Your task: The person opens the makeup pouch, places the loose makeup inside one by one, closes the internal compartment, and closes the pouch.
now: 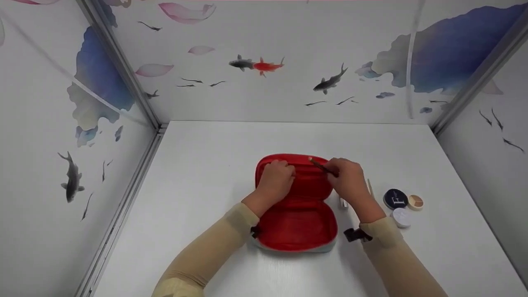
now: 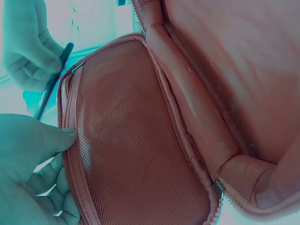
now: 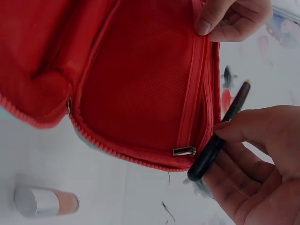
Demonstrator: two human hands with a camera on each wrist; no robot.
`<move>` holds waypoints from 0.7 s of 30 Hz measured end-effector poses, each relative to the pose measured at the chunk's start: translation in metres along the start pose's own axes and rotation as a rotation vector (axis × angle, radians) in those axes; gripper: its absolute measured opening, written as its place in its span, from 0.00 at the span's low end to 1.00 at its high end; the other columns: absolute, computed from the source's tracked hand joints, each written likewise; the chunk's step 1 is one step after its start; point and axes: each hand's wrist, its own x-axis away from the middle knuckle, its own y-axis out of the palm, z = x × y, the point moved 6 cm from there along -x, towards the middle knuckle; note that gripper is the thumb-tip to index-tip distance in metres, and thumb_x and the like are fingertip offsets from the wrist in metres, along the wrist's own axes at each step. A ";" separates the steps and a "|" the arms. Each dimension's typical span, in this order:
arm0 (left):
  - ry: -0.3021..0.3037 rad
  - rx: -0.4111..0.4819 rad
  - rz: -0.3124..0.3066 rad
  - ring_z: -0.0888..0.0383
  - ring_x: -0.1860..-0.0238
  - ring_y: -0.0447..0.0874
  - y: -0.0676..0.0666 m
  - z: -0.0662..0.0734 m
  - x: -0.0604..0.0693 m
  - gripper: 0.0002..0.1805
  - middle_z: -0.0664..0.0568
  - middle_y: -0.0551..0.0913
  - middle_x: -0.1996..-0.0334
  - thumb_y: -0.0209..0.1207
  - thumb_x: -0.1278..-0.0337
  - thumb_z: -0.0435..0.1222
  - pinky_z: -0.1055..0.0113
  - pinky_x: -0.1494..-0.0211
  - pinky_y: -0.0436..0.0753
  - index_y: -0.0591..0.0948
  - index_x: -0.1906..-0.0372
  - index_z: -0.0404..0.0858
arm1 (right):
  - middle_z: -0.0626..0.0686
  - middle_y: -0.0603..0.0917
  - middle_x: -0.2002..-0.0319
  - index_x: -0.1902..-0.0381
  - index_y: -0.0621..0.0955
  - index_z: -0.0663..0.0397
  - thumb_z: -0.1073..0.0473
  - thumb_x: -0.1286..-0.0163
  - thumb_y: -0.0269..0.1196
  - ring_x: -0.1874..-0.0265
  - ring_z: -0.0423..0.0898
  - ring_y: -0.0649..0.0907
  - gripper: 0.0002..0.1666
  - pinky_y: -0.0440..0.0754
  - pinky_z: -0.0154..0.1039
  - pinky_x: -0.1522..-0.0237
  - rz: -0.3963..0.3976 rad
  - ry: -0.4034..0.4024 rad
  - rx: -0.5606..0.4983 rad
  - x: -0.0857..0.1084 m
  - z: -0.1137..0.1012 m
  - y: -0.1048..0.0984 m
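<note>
Here we are at the worktop (image 1: 206, 165), and the red case (image 1: 295, 231) lies wide open in the middle! The left hand (image 1: 277, 178) is at the far half, its grip pinching the zip edge of the mesh pocket (image 2: 131, 117). Over on the right, the right hand (image 1: 348, 177) has a dark stick (image 3: 210, 153) in its grip, held between thumb and fingers, pale tip angled away, right by the case's rim; touching or not, I can't tell! There's the metal zip pull (image 3: 184, 151) just beside it. A small bottle (image 3: 44, 201) lies right of the case, and further right sit a dark round compact (image 1: 395, 199), a two-tone pan (image 1: 415, 202) and a white jar (image 1: 401, 218), close together.
</note>
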 end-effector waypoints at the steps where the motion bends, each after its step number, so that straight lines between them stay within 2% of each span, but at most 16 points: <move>1: 0.003 -0.003 0.002 0.53 0.57 0.84 0.000 0.000 0.001 0.06 0.51 0.87 0.62 0.64 0.26 0.40 0.58 0.53 0.85 0.88 0.58 0.43 | 0.59 0.91 0.59 0.56 0.89 0.59 0.72 0.32 0.68 0.57 0.55 0.90 0.09 0.90 0.54 0.53 0.019 0.003 -0.044 -0.001 0.000 0.000; 6: 0.020 0.014 0.024 0.53 0.59 0.84 0.000 0.002 0.003 0.06 0.50 0.87 0.64 0.65 0.27 0.40 0.59 0.55 0.85 0.89 0.59 0.43 | 0.58 0.91 0.56 0.52 0.86 0.59 0.70 0.30 0.69 0.53 0.53 0.90 0.10 0.89 0.54 0.48 0.048 0.056 -0.239 -0.006 -0.003 0.004; 10: 0.036 0.017 0.049 0.53 0.61 0.83 0.004 0.005 0.004 0.06 0.50 0.86 0.66 0.65 0.28 0.40 0.59 0.57 0.84 0.88 0.61 0.42 | 0.58 0.90 0.54 0.51 0.83 0.60 0.70 0.29 0.69 0.51 0.52 0.90 0.10 0.87 0.36 0.47 0.083 0.094 -0.374 -0.009 0.001 0.014; 12: 0.041 0.020 0.058 0.53 0.62 0.83 0.005 0.006 0.005 0.06 0.50 0.86 0.67 0.65 0.28 0.39 0.59 0.58 0.84 0.88 0.62 0.42 | 0.58 0.89 0.55 0.52 0.83 0.61 0.69 0.30 0.69 0.52 0.51 0.90 0.10 0.85 0.27 0.51 0.107 0.091 -0.434 -0.009 0.002 0.019; 13: 0.043 0.022 0.064 0.53 0.62 0.83 0.006 0.006 0.005 0.06 0.50 0.86 0.67 0.65 0.28 0.38 0.59 0.58 0.84 0.88 0.63 0.43 | 0.58 0.89 0.55 0.52 0.82 0.62 0.69 0.30 0.70 0.53 0.49 0.90 0.10 0.83 0.24 0.53 0.111 0.087 -0.445 -0.009 0.003 0.022; 16: 0.045 0.039 0.066 0.52 0.62 0.83 0.006 0.007 0.004 0.06 0.50 0.86 0.66 0.65 0.28 0.37 0.58 0.58 0.84 0.88 0.62 0.43 | 0.58 0.90 0.56 0.52 0.83 0.61 0.69 0.30 0.70 0.55 0.47 0.89 0.10 0.84 0.25 0.55 0.094 0.059 -0.432 -0.009 0.002 0.027; 18: 0.043 0.052 0.064 0.52 0.61 0.83 0.005 0.006 0.004 0.06 0.50 0.86 0.66 0.65 0.27 0.38 0.58 0.57 0.84 0.89 0.62 0.43 | 0.58 0.91 0.55 0.52 0.84 0.60 0.70 0.30 0.70 0.55 0.47 0.89 0.11 0.85 0.29 0.54 0.063 0.034 -0.382 -0.009 0.001 0.029; 21: 0.037 0.068 0.059 0.52 0.60 0.83 0.005 0.005 0.005 0.05 0.50 0.86 0.65 0.65 0.27 0.38 0.58 0.55 0.85 0.89 0.60 0.43 | 0.58 0.91 0.55 0.51 0.86 0.59 0.71 0.31 0.70 0.54 0.50 0.90 0.12 0.88 0.40 0.51 0.018 -0.015 -0.287 -0.008 0.000 0.031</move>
